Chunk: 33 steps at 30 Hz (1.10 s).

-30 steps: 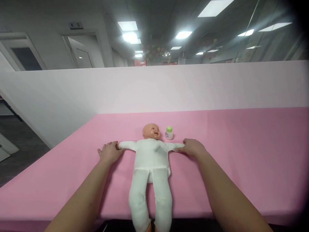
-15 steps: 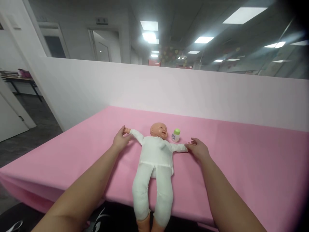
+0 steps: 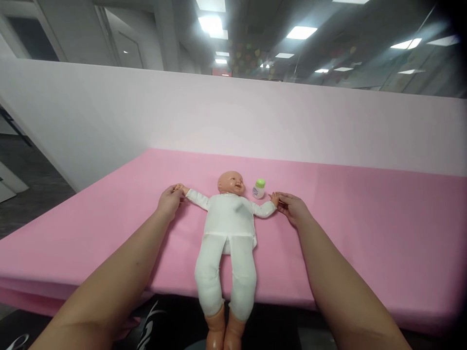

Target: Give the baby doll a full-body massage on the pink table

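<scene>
Two narrow grips, the person's left hand (image 3: 169,203) and right hand (image 3: 294,208), hold a baby doll (image 3: 228,216) by its hands, apparently to spread its arms. It lies on its back between them, a green-lidded jar (image 3: 259,188) standing just inside the right grip. Below stretches a pink-covered table (image 3: 357,233); beyond both grips, a white partition (image 3: 255,119) and ceiling lights (image 3: 301,32).
</scene>
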{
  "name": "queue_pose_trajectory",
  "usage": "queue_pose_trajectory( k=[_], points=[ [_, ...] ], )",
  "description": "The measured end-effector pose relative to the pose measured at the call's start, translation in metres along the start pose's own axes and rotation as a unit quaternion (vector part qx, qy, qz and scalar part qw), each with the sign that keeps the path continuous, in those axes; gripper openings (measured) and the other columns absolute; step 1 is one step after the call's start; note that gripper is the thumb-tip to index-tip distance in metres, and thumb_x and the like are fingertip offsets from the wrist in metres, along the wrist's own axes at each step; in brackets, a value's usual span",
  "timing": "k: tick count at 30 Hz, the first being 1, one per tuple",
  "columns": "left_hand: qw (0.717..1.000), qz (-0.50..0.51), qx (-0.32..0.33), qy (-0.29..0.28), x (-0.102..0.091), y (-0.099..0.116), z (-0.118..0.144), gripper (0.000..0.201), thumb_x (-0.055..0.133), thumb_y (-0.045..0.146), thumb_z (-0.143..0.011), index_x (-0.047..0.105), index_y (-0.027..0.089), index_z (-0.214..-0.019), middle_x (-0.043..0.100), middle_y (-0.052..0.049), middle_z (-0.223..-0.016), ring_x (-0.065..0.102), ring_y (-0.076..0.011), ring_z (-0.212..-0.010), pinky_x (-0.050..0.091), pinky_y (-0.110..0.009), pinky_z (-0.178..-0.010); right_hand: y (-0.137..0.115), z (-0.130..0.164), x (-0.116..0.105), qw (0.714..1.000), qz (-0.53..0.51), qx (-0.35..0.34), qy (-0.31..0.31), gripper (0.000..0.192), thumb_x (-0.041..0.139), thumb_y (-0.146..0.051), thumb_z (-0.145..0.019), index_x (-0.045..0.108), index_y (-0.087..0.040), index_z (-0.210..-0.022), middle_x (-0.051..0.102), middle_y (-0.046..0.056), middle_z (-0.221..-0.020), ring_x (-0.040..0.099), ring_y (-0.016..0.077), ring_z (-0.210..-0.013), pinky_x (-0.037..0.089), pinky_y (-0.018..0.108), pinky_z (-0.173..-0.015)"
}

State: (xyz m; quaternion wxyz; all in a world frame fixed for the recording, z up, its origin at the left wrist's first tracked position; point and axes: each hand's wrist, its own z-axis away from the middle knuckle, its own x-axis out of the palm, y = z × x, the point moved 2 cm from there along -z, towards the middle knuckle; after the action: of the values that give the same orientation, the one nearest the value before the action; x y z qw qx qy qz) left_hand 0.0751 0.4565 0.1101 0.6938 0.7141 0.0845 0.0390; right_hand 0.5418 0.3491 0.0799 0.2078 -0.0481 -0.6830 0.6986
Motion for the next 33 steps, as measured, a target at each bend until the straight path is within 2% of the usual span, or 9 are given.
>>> queue_pose_trajectory(
  k=[7, 11, 18, 25, 29, 33],
  points=[
    [1.0, 0.023, -0.012, -0.003, 0.001, 0.004, 0.005, 0.04, 0.069, 0.032, -0.073, 0.07, 0.024, -0.113, 0.069, -0.003, -0.086, 0.062, -0.0144, -0.061, 0.045, -0.024, -0.053, -0.005, 0.006, 0.0, 0.999, -0.01, 0.008, -0.032, 0.034, 0.081, -0.027, -0.078, 0.073, -0.023, -0.11, 0.074, 0.009, -0.12, 0.071, 0.0245, -0.106, 0.063, 0.037, -0.088],
    [1.0, 0.027, -0.014, 0.002, 0.002, 0.002, 0.003, 0.037, 0.069, 0.031, -0.073, 0.071, 0.022, -0.109, 0.067, -0.002, -0.08, 0.059, -0.0135, -0.057, 0.042, -0.023, -0.05, -0.006, 0.009, 0.003, 0.999, -0.016, 0.013, -0.04, 0.044, 0.084, -0.021, -0.072, 0.071, -0.023, -0.114, 0.074, 0.008, -0.119, 0.071, 0.0235, -0.102, 0.063, 0.035, -0.084],
    [1.0, 0.01, -0.008, 0.0, 0.001, 0.0, 0.0, 0.036, 0.069, 0.027, -0.07, 0.07, 0.021, -0.106, 0.066, -0.001, -0.074, 0.058, -0.014, -0.056, 0.042, -0.023, -0.051, -0.006, 0.01, 0.004, 0.999, -0.019, 0.012, -0.038, 0.043, 0.087, -0.022, -0.07, 0.071, -0.023, -0.11, 0.075, 0.008, -0.112, 0.071, 0.0218, -0.098, 0.062, 0.033, -0.083],
    [1.0, 0.012, -0.001, 0.0, 0.0, -0.001, 0.0, 0.039, 0.068, 0.024, -0.067, 0.07, 0.021, -0.106, 0.065, -0.002, -0.074, 0.058, -0.0145, -0.057, 0.041, -0.023, -0.05, -0.007, 0.011, 0.007, 0.997, -0.022, 0.008, -0.068, 0.042, 0.088, -0.025, -0.068, 0.073, -0.021, -0.108, 0.073, 0.009, -0.119, 0.07, 0.0235, -0.1, 0.06, 0.035, -0.086],
    [0.999, 0.048, -0.005, -0.014, 0.0, 0.002, 0.003, 0.051, 0.069, 0.021, -0.063, 0.069, 0.022, -0.114, 0.064, -0.001, -0.075, 0.058, -0.0131, -0.057, 0.039, -0.022, -0.049, -0.009, 0.014, 0.011, 0.994, -0.036, -0.003, -0.098, 0.048, 0.087, -0.025, -0.07, 0.07, -0.024, -0.115, 0.071, 0.008, -0.126, 0.069, 0.0246, -0.106, 0.059, 0.037, -0.088],
    [0.99, 0.125, -0.01, -0.064, 0.003, 0.005, 0.008, 0.066, 0.069, 0.017, -0.063, 0.063, 0.023, -0.128, 0.062, 0.001, -0.075, 0.056, -0.0107, -0.053, 0.039, -0.021, -0.047, -0.01, 0.017, 0.017, 0.991, -0.053, -0.005, -0.12, 0.048, 0.087, -0.023, -0.07, 0.071, -0.024, -0.115, 0.072, 0.008, -0.122, 0.068, 0.024, -0.109, 0.058, 0.035, -0.09]
  ],
)
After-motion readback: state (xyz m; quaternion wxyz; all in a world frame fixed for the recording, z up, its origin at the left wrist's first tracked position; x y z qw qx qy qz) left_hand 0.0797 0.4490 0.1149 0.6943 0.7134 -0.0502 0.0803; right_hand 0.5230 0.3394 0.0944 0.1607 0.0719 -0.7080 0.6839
